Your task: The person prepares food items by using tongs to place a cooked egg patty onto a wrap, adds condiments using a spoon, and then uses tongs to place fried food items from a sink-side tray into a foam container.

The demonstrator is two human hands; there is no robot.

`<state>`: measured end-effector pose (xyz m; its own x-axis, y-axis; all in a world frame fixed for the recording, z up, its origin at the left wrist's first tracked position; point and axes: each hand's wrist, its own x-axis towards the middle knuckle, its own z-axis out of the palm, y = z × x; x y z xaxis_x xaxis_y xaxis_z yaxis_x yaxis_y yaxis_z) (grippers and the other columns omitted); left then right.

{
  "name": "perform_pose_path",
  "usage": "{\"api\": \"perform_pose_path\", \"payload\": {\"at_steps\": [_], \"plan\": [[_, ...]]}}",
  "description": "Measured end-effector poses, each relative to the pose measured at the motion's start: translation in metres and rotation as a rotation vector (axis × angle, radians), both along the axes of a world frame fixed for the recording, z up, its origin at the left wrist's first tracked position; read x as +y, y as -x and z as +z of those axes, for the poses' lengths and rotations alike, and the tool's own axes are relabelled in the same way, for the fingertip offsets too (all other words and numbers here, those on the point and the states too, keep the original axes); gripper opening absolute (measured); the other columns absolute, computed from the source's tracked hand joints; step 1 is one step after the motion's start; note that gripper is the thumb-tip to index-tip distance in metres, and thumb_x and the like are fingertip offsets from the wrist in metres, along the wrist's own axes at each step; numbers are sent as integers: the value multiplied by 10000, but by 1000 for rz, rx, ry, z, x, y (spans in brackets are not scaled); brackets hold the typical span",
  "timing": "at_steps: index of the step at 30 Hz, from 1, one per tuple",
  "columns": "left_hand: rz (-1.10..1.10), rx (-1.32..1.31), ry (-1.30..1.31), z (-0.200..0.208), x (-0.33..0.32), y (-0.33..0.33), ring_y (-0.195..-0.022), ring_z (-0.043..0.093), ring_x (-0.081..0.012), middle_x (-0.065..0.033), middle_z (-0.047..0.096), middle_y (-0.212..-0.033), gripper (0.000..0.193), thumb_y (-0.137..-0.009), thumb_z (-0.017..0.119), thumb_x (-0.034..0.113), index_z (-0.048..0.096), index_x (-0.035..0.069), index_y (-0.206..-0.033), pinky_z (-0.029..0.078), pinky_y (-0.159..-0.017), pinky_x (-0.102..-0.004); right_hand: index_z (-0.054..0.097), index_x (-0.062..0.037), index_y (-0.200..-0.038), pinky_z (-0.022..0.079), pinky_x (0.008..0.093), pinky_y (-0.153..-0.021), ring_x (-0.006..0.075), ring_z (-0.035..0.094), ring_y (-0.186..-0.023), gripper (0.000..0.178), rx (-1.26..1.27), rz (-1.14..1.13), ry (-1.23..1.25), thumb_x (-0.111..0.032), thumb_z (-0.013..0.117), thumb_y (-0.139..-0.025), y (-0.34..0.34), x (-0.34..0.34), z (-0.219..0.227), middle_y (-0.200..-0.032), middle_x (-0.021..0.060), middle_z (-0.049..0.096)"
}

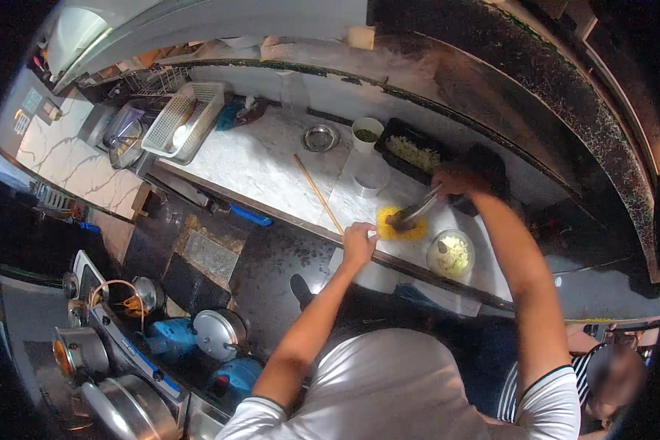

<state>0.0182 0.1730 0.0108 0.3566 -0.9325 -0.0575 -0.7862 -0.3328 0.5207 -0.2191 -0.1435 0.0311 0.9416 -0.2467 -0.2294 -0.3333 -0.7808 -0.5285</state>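
In the head view, the yellow food (412, 230) is lying at the table's near edge, toward its right end, forming a rectangular patch; whatever is containing it is not showing clearly. The left hand (359, 246) is closing its fingers around a small white piece (373, 235) at the patch's near left corner. The right hand (458, 182) is gripping a metal utensil (420, 208), its dark end resting over the yellow food; the exact kind is staying unclear.

The food is looking loose and soft, probably light, so it is likely to be scattering if jolted; the white corner is seeming the sensible hold. The utensil is looking stiff and smooth, perhaps slippery when wet, and is best being held by its upper end.

The pale, streaked table (260, 158) is carrying a clear bowl (430, 257) of pale chopped food near its right end, a black tray (401, 166) and a white tub (363, 147) of greens along the far edge, a metal bowl (305, 138), and a wooden stick (317, 192) slanting toward the near edge. A white crate (156, 139) is standing near the left end.

Beyond, blue cylinders (170, 339) are standing on the dark floor (268, 257), and a person in stripes (581, 375) is appearing at lower right.
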Motion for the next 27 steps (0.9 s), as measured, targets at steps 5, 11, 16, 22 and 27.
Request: {"api": "perform_pose_path", "payload": {"at_steps": [5, 11, 16, 22, 27], "plan": [[-29, -31, 81, 14, -16, 11, -988, 612, -370, -151, 673, -1050, 297, -781, 831, 143, 724, 88, -1053, 486, -892, -472, 776, -84, -985, 552, 479, -799, 343, 691, -919, 365, 93, -115, -6, -258, 848, -672, 16, -13, -15, -958, 146, 730], [45, -55, 86, 17, -12, 1, -1006, 605, -375, -147, 671, -1062, 274, -782, 817, 140, 719, 85, -1033, 490, -899, -475, 778, -103, -1019, 539, 465, -862, 347, 692, -956, 345, 174, -204, -5, -215, 853, -701, 3, -10, 34, -961, 141, 735], [88, -45, 81, 14, -12, -7, -1048, 587, -395, -143, 662, -1093, 265, -797, 793, 158, 712, 95, -1041, 481, -908, -509, 779, -98, -1055, 528, 461, -918, 341, 696, -1016, 367, 6, -405, 68, -248, 851, -728, 24, 9, 65, -1057, 140, 738], [74, -159, 52, 32, -18, -4, -1063, 591, -359, -117, 679, -1116, 265, -810, 783, 124, 718, 83, -1063, 479, -935, -485, 722, -80, -1149, 518, 504, -934, 384, 676, -1062, 314, 125, -506, 146, -296, 691, -923, 78, 74, 112, -1124, 210, 711], [58, -149, 95, 27, -2, -8, -1055, 596, -357, -109, 683, -1114, 265, -804, 761, 113, 720, 105, -1066, 476, -920, -497, 665, 12, -1041, 542, 507, -793, 405, 672, -927, 261, -228, -611, 21, -229, 575, -994, 116, 208, 36, -1050, 213, 696]]}}
